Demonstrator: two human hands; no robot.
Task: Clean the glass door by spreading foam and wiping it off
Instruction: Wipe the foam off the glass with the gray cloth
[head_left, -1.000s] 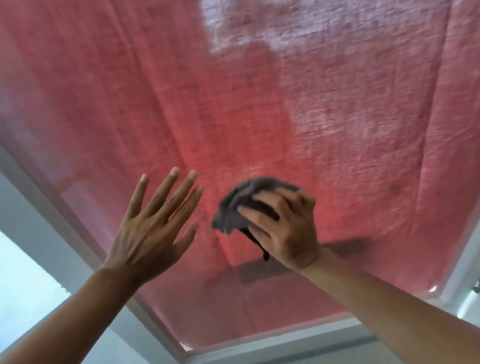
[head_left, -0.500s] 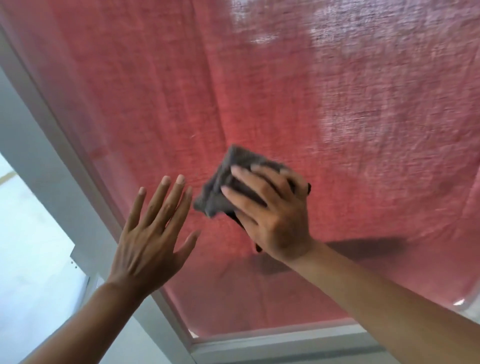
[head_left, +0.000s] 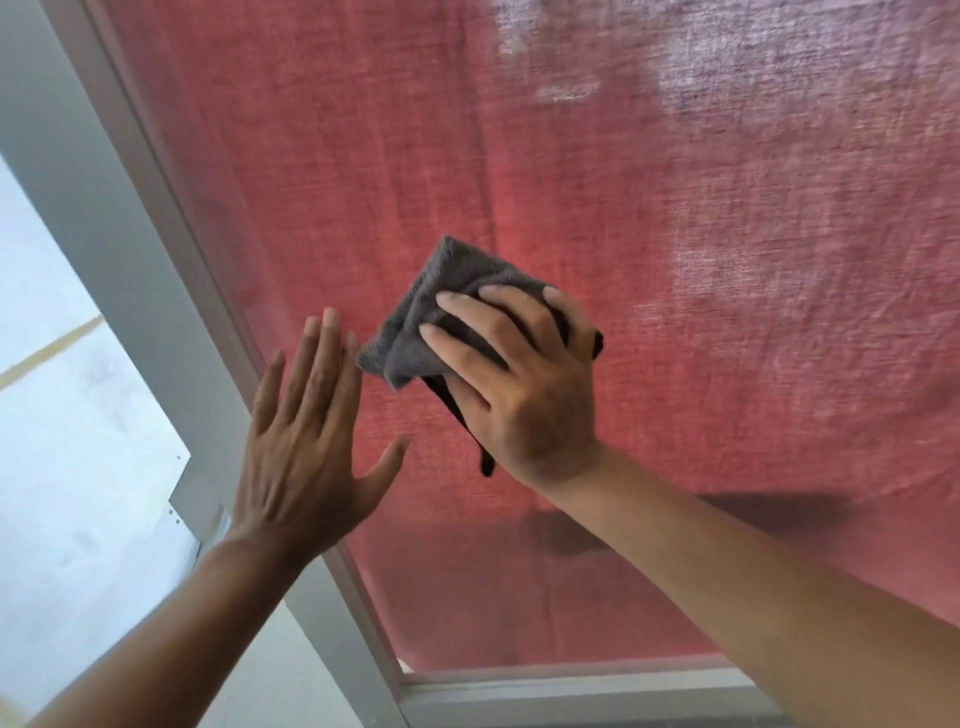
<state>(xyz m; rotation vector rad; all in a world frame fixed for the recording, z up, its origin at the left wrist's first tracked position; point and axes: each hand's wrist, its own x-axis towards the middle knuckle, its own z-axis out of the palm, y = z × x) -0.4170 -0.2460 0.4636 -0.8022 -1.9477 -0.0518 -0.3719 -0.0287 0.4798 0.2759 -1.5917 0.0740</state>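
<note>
The glass door pane (head_left: 675, 322) fills most of the view, with a red curtain showing behind it. Whitish foam haze (head_left: 701, 62) covers the pane's upper right. My right hand (head_left: 524, 384) presses a crumpled grey cloth (head_left: 447, 306) against the glass near the middle, fingers curled over it. My left hand (head_left: 306, 441) lies flat on the glass just left of the cloth, fingers straight and together, thumb spread.
A white door frame (head_left: 156, 291) runs diagonally down the left side and along the bottom (head_left: 571, 691). A pale wall or floor surface (head_left: 67, 415) lies beyond the frame at the left.
My right hand has carried the cloth up the glass. My left hand has stayed flat beside it, now nearer the left frame, and the view has swung so the frame shows more.
</note>
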